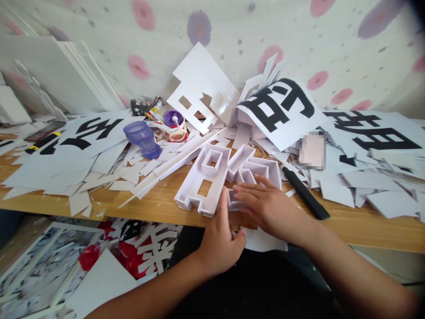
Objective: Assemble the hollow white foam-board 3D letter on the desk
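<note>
A white foam-board character with raised walls lies on the wooden table in front of me, its hollow side up. The stretched index finger of my left hand rests against its near edge, between its left and right parts. The left thumb stands apart, pointing right; the other left fingers are mostly hidden. My right hand lies over the right part of the character, fingers extended and touching its walls. It covers some of the inner strips. A black-handled cutter lies just right of the character.
Cut white board scraps crowd the table on both sides. Sheets with black printed characters lie behind. A purple cup and a food tub stand left of centre. Below the table's front edge are red scraps.
</note>
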`<state>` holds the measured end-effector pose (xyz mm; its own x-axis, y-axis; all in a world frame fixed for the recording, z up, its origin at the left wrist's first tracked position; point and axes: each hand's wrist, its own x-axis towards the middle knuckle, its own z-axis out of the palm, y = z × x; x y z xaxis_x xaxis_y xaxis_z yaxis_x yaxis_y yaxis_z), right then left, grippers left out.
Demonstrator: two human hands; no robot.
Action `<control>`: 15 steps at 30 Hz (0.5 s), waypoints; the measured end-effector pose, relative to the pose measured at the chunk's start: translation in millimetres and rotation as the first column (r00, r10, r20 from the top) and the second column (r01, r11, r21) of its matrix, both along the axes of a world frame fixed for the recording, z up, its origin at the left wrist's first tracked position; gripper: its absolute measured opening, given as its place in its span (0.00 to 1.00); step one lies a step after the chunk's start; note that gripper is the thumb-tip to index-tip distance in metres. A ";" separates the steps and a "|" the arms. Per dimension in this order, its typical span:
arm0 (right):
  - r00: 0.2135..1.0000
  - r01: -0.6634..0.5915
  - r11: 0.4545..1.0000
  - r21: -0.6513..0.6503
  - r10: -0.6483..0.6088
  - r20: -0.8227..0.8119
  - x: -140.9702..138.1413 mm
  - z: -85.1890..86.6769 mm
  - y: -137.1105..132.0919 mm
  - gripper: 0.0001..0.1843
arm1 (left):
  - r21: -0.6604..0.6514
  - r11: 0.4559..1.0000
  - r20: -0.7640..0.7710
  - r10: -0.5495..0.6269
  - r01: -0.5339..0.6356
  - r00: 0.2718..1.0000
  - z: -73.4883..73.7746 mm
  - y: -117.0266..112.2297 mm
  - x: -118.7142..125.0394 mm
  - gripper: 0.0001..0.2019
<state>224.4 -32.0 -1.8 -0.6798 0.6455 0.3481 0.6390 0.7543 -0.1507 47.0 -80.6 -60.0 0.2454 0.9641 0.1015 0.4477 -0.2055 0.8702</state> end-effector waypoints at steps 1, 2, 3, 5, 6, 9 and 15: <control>1.000 -0.001 1.000 0.000 0.001 0.001 0.0 -0.2 -0.2 0.14 | -0.022 1.000 0.032 -0.005 0.006 0.999 -0.6 -0.9 -0.4 0.49; 1.000 0.000 1.000 -0.002 0.000 0.004 0.0 -0.6 -0.3 0.14 | -0.039 0.999 0.059 -0.009 0.011 0.998 -1.0 -1.7 -0.8 0.50; 1.000 0.001 1.000 -0.001 -0.001 0.006 0.0 -1.0 -0.5 0.14 | -0.053 0.998 0.080 -0.013 0.017 0.997 -1.2 -2.5 -1.0 0.50; 1.000 0.007 1.000 0.010 -0.007 0.009 -0.2 -1.8 -0.7 0.14 | -0.082 0.996 0.100 -0.019 0.028 0.995 -1.1 -3.5 -1.4 0.50; 1.000 0.009 1.000 0.017 -0.009 0.011 -0.3 -2.1 -0.8 0.14 | -0.105 0.994 0.104 -0.022 0.033 0.994 -0.8 -3.7 -1.5 0.50; 1.000 0.013 1.000 0.029 -0.013 0.016 -0.8 -2.0 -1.3 0.13 | -0.169 0.984 0.106 -0.047 0.065 0.993 0.5 -3.3 -1.9 0.50; 0.999 0.029 0.999 0.023 -0.030 0.028 -0.2 -0.6 -3.2 0.11 | -0.190 0.977 0.106 -0.081 0.100 0.991 2.3 -5.3 -6.1 0.50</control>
